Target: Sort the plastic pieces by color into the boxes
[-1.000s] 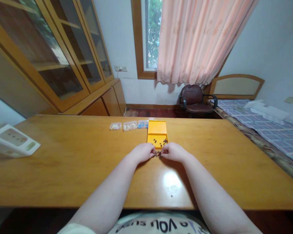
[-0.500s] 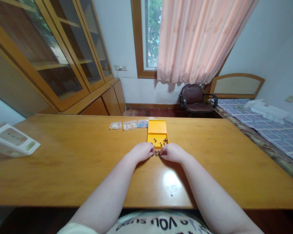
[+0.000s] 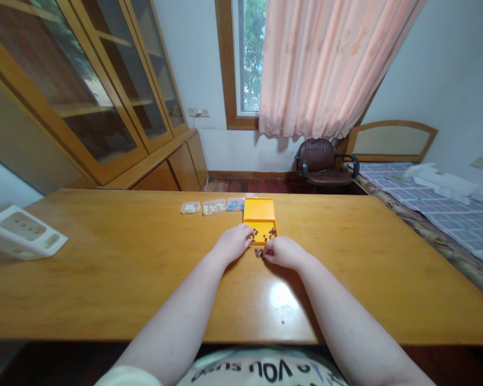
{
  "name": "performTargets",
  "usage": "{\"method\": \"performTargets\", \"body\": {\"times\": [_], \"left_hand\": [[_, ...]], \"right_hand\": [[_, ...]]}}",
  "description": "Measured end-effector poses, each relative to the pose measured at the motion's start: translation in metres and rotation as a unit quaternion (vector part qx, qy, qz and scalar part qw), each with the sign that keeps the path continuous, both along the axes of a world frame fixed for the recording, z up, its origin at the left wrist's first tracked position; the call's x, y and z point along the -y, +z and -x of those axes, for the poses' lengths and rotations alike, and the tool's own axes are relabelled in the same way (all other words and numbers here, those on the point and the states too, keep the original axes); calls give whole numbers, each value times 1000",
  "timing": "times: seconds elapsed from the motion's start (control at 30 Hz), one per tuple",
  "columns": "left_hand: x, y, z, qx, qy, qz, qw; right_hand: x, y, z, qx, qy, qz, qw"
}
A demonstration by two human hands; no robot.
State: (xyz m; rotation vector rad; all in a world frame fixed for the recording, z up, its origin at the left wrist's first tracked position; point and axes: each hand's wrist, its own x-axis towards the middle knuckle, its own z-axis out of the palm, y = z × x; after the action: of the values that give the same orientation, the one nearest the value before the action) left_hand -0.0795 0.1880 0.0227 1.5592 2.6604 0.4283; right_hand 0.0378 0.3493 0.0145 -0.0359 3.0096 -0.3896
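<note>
A yellow box (image 3: 259, 209) lies opened flat on the table, its near tray scattered with several small dark brown pieces (image 3: 272, 232). Over the tray's left side reaches my left hand (image 3: 234, 243), thumb and fingers slightly apart beside pieces there. My right hand (image 3: 284, 252) is closed in a pinch at the near right corner of the box. Its fingertips meet a small cluster of brown pieces (image 3: 258, 252) on the table in front of the box. What exactly the right fingertips grip is partly hidden, and the pieces are too small to make out their kind.
Left of the box stand clear plastic containers: one with blue pieces (image 3: 235, 204), one with cream pieces (image 3: 214, 207), and a smaller one (image 3: 190, 208). A white device (image 3: 22, 228) sits at the table's left. One tiny dark piece (image 3: 283, 322) lies near the front edge.
My left hand has moved forward from the brown pieces on the table to the left side of the yellow tray, its fingers loosening. The right hand has stayed nearly still.
</note>
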Motion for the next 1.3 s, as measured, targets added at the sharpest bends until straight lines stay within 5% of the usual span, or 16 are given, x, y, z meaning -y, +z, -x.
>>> {"method": "performTargets", "body": {"times": [0.2, 0.4, 0.67, 1.0, 1.3], "left_hand": [[-1, -1, -5, 28, -51, 73, 996], [-2, -4, -7, 33, -44, 87, 995], [-4, -4, -9, 35, -46, 92, 994], [-2, -2, -9, 35, -57, 68, 995], [-4, -9, -8, 49, -66, 81, 993]], "right_hand": [[-3, 4, 2, -21, -42, 6, 999], [-5, 12, 2, -76, -161, 11, 984], [-3, 10, 2, -20, -110, 3, 994], [-38, 19, -1, -59, -262, 21, 963], [-62, 19, -15, 203, -245, 15, 948]]}}
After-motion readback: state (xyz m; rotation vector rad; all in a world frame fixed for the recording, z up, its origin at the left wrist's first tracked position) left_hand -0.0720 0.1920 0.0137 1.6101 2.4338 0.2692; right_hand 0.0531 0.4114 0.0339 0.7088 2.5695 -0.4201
